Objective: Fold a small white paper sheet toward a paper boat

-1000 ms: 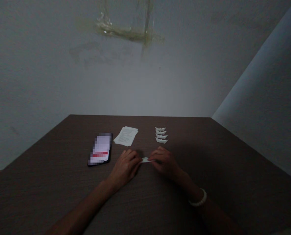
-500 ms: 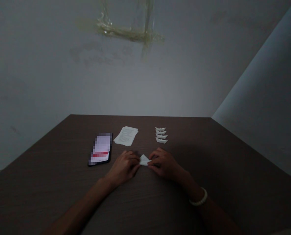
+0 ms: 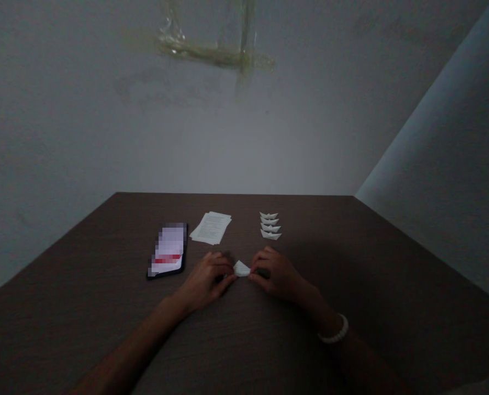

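A small white piece of folded paper (image 3: 241, 269), triangular at the top and with faint printed lines, is held low over the table between both hands. My left hand (image 3: 211, 277) pinches its left corner with thumb and fingers. On the opposite corner, my right hand (image 3: 275, 274) has its thumb and fingertips closed; a pale beaded bracelet circles that wrist. The paper's two ends are hidden by the fingertips. Beyond the right hand stand several small white paper boats (image 3: 271, 235) lined up one behind another.
A stack of printed paper sheets (image 3: 211, 227) lies beyond my left hand. To its left rests a phone (image 3: 170, 249) with a lit, blurred screen. The dark brown table (image 3: 236, 340) meets a grey wall (image 3: 228, 142) bearing strips of tape (image 3: 211, 55).
The right fingers have shifted slightly at the paper's corner, and a gap now shows between them and the thumb. Both hands stay on the folded paper. The view has moved a little.
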Motion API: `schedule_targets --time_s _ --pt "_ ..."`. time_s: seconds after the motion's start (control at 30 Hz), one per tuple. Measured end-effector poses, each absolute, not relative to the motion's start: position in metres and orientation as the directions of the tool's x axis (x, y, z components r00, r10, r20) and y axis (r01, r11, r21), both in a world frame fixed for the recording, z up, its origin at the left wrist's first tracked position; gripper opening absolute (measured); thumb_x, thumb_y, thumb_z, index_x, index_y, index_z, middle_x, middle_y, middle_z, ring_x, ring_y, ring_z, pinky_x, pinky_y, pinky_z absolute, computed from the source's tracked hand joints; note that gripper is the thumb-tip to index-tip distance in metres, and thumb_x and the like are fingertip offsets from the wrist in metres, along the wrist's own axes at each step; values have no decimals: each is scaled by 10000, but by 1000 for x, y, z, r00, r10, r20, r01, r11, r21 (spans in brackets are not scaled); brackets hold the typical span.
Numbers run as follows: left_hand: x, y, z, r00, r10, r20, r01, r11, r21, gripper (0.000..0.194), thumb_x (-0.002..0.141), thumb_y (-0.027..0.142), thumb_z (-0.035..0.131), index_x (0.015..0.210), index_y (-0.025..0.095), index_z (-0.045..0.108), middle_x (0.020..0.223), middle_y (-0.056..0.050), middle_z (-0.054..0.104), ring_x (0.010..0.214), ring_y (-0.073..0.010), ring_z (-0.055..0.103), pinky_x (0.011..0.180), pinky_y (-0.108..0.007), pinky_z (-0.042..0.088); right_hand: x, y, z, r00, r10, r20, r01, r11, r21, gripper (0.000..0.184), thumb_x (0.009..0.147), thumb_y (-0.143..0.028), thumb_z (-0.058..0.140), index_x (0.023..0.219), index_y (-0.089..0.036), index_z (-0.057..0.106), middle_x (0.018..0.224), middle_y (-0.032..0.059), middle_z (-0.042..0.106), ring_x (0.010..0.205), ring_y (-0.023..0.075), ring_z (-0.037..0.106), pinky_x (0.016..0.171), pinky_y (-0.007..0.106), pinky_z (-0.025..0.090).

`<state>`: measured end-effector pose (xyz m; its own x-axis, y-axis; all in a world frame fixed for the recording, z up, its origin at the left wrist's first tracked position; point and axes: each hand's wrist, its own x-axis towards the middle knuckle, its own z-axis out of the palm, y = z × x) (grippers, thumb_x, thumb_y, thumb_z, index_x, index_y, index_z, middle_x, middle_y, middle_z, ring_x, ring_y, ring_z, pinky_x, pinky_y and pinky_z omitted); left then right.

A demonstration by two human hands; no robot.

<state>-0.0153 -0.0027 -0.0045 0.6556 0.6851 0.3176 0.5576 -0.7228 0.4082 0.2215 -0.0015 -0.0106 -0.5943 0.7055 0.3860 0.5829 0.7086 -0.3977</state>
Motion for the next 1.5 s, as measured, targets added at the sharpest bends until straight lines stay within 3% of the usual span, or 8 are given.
schedule_targets --time_s 0.1,0.3,0.53,1.5 --pt "-15 -2 -6 656 682 323 545 -724 423 169 912 240 540 830 197 682 905 -35 669 897 -207 571 817 -380 396 220 -1 -12 -599 696 396 582 718 -382 92 841 -264 670 892 -197 706 903 48 645 855 184 526 779 318 423" --pt "-15 -1 -8 625 719 302 551 -681 481 160 905 247 549 800 195 658 904 -25 666 908 -201 580 897 -419 375 219 -1 -12 -605 688 401 567 726 -390 84 849 -244 656 801 -191 700 883 46 640 835 178 525 759 314 420" --pt "-12 -2 -7 576 750 326 564 -653 506 134 899 258 545 847 177 638 835 -40 635 781 -185 565 754 -343 408 217 -2 -14 -549 730 408 589 684 -431 95 841 -231 660 758 -186 669 864 38 636 826 172 526 774 316 420" --pt "-5 -4 -9 573 752 326 581 -653 487 198 876 273 603 703 178 613 875 -32 660 873 -207 584 803 -369 392 216 -4 -11 -556 725 405 573 688 -446 56 831 -252 681 838 -199 698 895 40 624 848 176 540 805 330 423"
